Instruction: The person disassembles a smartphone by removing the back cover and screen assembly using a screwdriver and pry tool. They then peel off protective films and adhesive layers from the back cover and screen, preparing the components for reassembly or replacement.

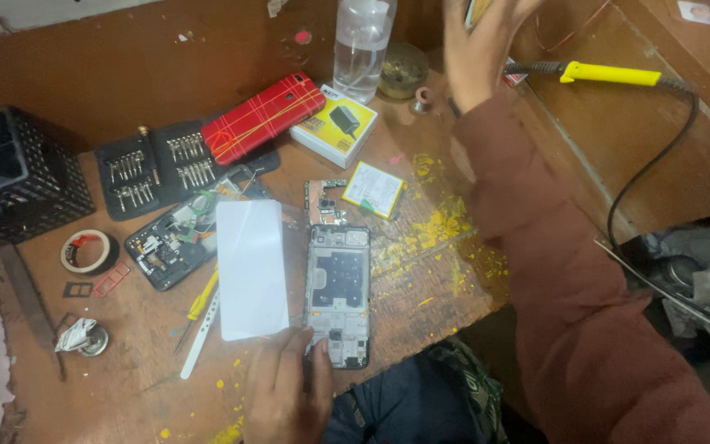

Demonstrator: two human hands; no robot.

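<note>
the left hand (289, 386) is lying loosely open on the wooden table (421, 288), fingertips touching the bottom edge of the opened phone frame (338, 294). the right hand (478, 45) is hanging raised, fingers spread, gripping nothing visible, near the yellow-handled soldering iron (610, 74).

I see a rough, scuffed wooden worktop (84, 386) dusted with yellow powder. The opened phone frame (338, 294) looks like matt metal and dark plastic; the white panel (251, 267) beside it is smooth and faintly glossy. The red phone case (263, 117) shines like plastic, the bottle (362, 41) is clear plastic.
</note>
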